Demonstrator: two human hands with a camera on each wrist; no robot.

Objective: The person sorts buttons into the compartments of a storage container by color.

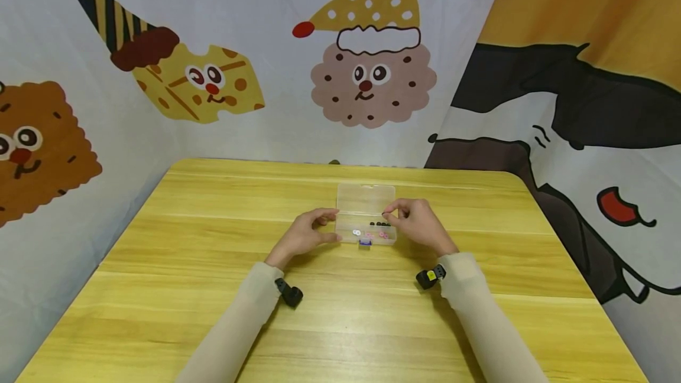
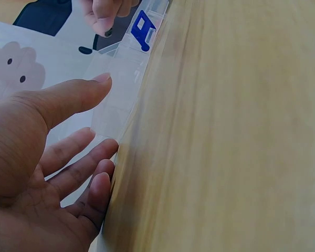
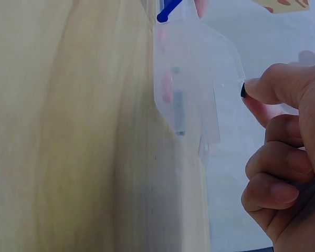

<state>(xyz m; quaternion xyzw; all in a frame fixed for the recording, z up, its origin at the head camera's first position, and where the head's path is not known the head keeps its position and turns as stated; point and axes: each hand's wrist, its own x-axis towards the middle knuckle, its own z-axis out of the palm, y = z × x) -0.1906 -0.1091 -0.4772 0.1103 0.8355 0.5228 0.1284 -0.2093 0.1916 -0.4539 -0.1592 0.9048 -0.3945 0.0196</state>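
A clear plastic box (image 1: 347, 223) lies on the table with its lid (image 1: 365, 198) raised at the back. A blue latch (image 1: 365, 243) sits on its front edge. Inside are several small black beads (image 1: 379, 224), pink ones (image 1: 384, 235) and white ones (image 1: 356, 232). At the box's left end rests my left hand (image 1: 303, 233), thumb by the front corner, fingers loosely extended near the hinge side. My right hand (image 1: 422, 226) pinches a small black bead (image 3: 243, 91) between thumb and index finger, above the box's right end. Its other fingers are curled.
The box stands toward the back of a wood-grain table (image 1: 330, 324). Behind it hangs a cloth backdrop (image 1: 229, 140) printed with cartoon food. A black wrist camera (image 1: 289, 293) sits on the left sleeve, another camera (image 1: 430, 276) on the right.
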